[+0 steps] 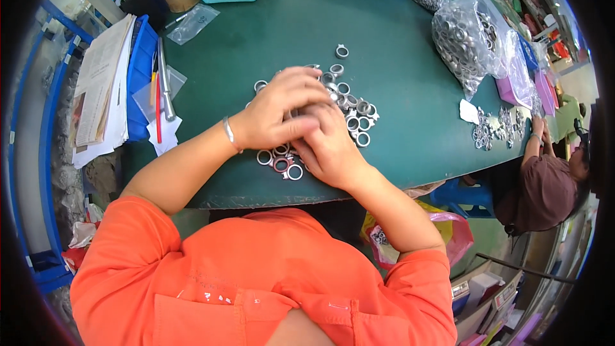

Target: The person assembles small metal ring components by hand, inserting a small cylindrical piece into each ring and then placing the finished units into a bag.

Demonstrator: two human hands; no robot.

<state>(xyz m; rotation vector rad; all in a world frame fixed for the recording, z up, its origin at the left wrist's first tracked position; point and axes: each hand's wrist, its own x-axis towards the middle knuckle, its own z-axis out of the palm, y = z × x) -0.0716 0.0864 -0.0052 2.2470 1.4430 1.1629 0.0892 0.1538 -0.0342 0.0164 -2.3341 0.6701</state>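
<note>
Green table under the ring pile, near edge just this side of it. Judged risk: a careless palm sweep could push rings over. Above the pile — my left hand overlaps my right hand, seemingly touching, fingers half-curled; whether they grip a ring — hidden, I can't say.

Bright orange short-sleeved shirt, stitched seams, small white marks, silver bangle around the left wrist

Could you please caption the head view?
Left hand and right hand overlap above small silvery metal rings on a green tabletop.
</note>
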